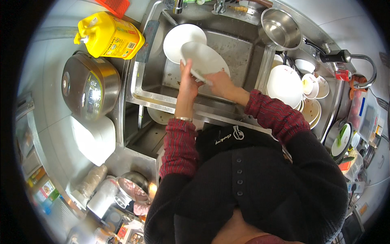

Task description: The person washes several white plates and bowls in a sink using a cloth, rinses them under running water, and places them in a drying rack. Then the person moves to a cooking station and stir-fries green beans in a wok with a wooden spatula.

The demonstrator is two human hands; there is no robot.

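Observation:
A white oval dish point(205, 58) is tilted above the sink basin point(234, 45). My left hand point(188, 80) holds its left edge, the thumb up along the rim and the other fingers beneath. At the near rim my right hand point(221, 85) is closed against the same dish, slightly blurred. Its fingertips are partly hidden, so I cannot tell whether a cloth or sponge is under them. Behind the dish, and partly covered by it, a white plate point(181, 38) lies at the basin's left side.
Stacked white plates point(285, 85) and small bowls point(304, 66) fill the right basin. A steel pot point(281, 29) sits at the back right, near a black-handled faucet point(335, 57). Left of the sink stand a yellow detergent jug point(111, 36) and a rice cooker point(91, 85).

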